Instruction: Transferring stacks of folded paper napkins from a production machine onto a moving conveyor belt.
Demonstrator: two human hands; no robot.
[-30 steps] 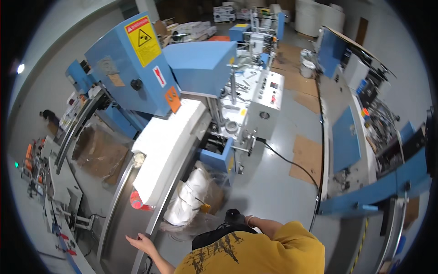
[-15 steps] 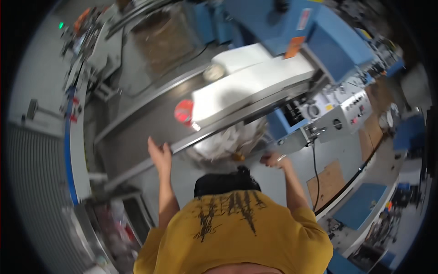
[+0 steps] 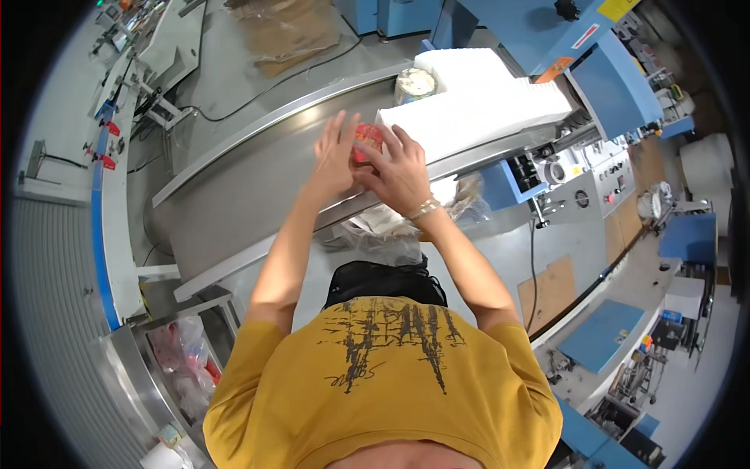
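A red round thing with pale markings [image 3: 369, 137] rests on the metal trough [image 3: 242, 180] at the left end of a thick white stack [image 3: 469, 117]; its kind I cannot make out. To its left, my left hand [image 3: 334, 162] has its fingers stretched out. My right hand [image 3: 400, 176], a bracelet at its wrist, spreads its fingers partly over the red thing and the stack's near corner. Whether the fingertips press on it is hidden. A round tin-like thing with a pale top [image 3: 415, 84] stands against the stack's far side.
A blue machine [image 3: 508, 35] rises at the trough's far right end, with a control panel [image 3: 613, 184] nearer. Plastic-wrapped material [image 3: 383, 230] lies below the trough's near edge. Brown bagged sheets [image 3: 285, 31] lie on the floor beyond. A metal bin [image 3: 141, 367] holds plastic bags at lower left.
Both hands have moved up and together over the trough, to either side of the red thing. The left came from the trough's near edge, the right from beside the plastic-wrapped material. My view has shifted.
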